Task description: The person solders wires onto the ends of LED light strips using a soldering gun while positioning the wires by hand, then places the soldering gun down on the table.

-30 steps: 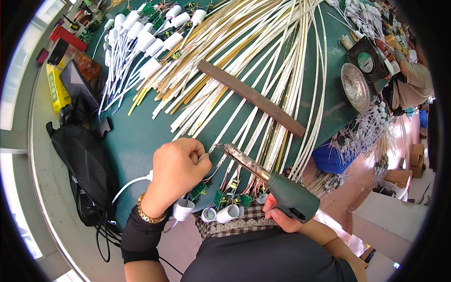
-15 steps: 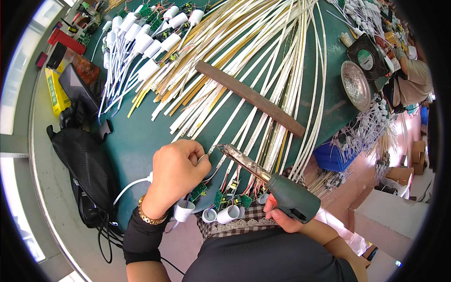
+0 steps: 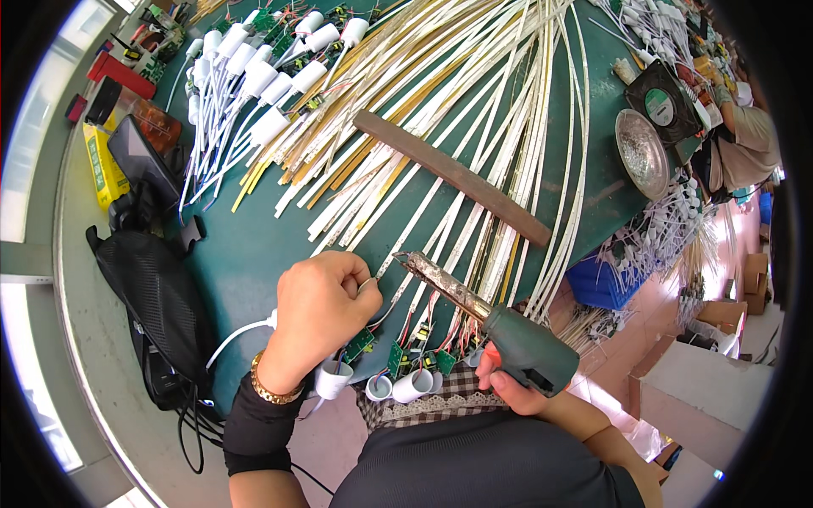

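- Gripping a green-handled soldering iron, the right hand sat at the lower centre of the frame, fingers wrapped tight round the handle, the crusted tip reaching up-left.
- Left of it, the left hand was curled nearly shut, thumb and forefinger pinching the end of a white LED strip just beside the iron's tip.
- Along the near edge of the green worktop, small green circuit boards and white lamp sockets lay below both hands.
- Higher up, a brown wooden bar lay across the spread strips.
- Toward the upper left, more white sockets clustered; a round metal dish sat at the upper right.
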Action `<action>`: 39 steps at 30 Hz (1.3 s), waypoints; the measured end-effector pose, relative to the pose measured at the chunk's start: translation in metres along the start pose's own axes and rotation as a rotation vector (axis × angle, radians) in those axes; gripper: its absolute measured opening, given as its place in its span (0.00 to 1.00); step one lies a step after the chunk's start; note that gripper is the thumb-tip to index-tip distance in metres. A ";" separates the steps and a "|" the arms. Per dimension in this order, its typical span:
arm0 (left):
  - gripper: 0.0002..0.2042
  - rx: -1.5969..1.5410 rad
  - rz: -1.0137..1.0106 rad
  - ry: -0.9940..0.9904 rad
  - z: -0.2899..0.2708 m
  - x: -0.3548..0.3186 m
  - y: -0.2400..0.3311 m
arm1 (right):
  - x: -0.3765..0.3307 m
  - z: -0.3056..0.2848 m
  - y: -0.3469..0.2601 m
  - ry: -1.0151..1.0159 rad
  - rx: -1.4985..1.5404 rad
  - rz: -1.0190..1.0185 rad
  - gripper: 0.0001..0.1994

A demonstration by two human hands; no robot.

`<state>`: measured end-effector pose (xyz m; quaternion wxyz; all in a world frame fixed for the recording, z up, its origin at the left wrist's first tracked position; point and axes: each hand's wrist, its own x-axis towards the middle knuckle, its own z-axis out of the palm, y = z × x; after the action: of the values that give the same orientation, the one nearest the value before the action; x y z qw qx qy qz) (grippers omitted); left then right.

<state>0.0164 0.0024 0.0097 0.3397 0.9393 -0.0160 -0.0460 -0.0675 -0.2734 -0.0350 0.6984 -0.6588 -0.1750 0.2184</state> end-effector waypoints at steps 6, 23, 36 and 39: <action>0.03 0.009 0.003 0.011 0.001 0.000 0.000 | -0.004 0.002 0.006 0.029 -0.273 -0.001 0.15; 0.03 0.022 0.013 -0.022 -0.004 0.000 -0.002 | 0.007 0.006 -0.001 0.053 -0.384 -0.061 0.10; 0.06 -0.159 -0.064 -0.178 -0.019 -0.002 -0.002 | 0.015 0.003 0.000 0.132 -0.650 -0.316 0.17; 0.07 -0.094 -0.008 -0.143 -0.018 -0.004 0.000 | 0.013 0.004 0.001 0.120 -0.586 -0.253 0.18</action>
<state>0.0146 0.0144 0.0235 0.3813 0.9166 -0.0343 -0.1150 -0.0584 -0.2630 -0.0363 0.5099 -0.8164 -0.2695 0.0310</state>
